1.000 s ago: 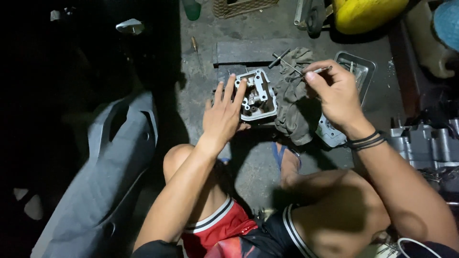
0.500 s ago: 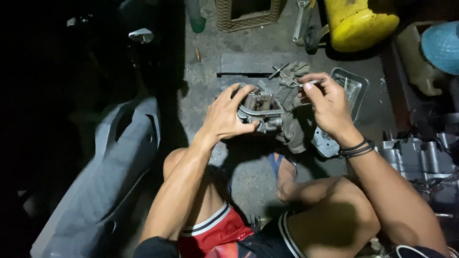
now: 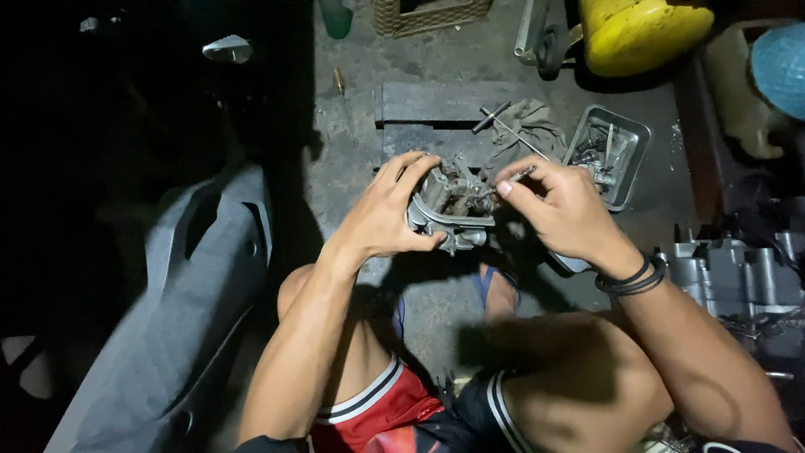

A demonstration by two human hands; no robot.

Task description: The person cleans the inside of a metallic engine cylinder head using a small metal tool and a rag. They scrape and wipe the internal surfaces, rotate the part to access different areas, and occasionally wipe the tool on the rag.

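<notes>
My left hand (image 3: 386, 214) grips a grey metal engine part (image 3: 451, 210), lifted off the ground and tilted toward me. My right hand (image 3: 562, 210) pinches a thin metal tool (image 3: 513, 178) whose tip points into the part's open top. A black band sits on my right wrist. Behind the part lies a grey rag (image 3: 528, 122) with a T-shaped metal tool (image 3: 503, 122) across it.
A metal tray (image 3: 637, 138) of small parts sits to the right of my hands. A dark wooden plank (image 3: 428, 105) lies behind. A grey plastic body panel (image 3: 180, 310) is on the left, a yellow container (image 3: 641, 33) at top right, engine castings (image 3: 738, 268) at right.
My left hand went from resting flat on the part to gripping it and lifting it off the ground, tilted toward me. My right hand followed with the thin tool.
</notes>
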